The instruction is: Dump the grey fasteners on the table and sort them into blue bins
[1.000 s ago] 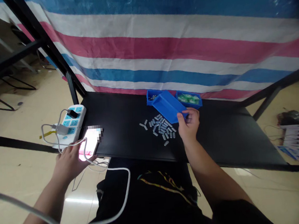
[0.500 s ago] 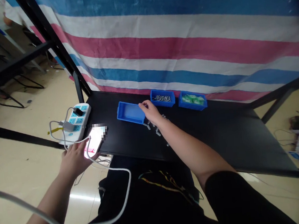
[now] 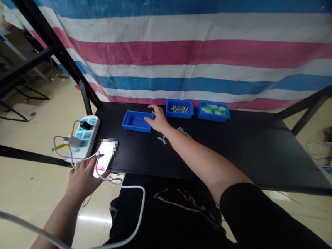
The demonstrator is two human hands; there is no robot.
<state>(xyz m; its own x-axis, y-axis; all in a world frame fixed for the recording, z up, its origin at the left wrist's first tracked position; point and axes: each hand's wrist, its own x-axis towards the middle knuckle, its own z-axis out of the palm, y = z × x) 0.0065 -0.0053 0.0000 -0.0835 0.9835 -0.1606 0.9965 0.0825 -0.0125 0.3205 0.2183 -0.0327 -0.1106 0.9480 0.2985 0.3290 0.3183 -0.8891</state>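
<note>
Head view: the left blue tray [image 3: 138, 122] sits flat, grey pieces [image 3: 162, 140] loose on the black table [image 3: 133, 154]!
Right hand [image 3: 157, 121], fingers wide, at the tray's right end, contact impossible to tell; setting-down looks done, pieces left outside, partly behind the forearm. Left hand [image 3: 83, 176] spreads over the phone [image 3: 107, 152], grip unclear; metal-parts tray [image 3: 179, 116] and green-packet tray [image 3: 213, 117] stand filled.

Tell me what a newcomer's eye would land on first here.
Probably the big striped sheet in blue, white and pinkish red, hanging behind the black table. Next would come the glowing phone near the table's left end, with the left hand on it. Then perhaps the leftmost blue tray, with the right hand, fingers parted, at its right end.
</note>
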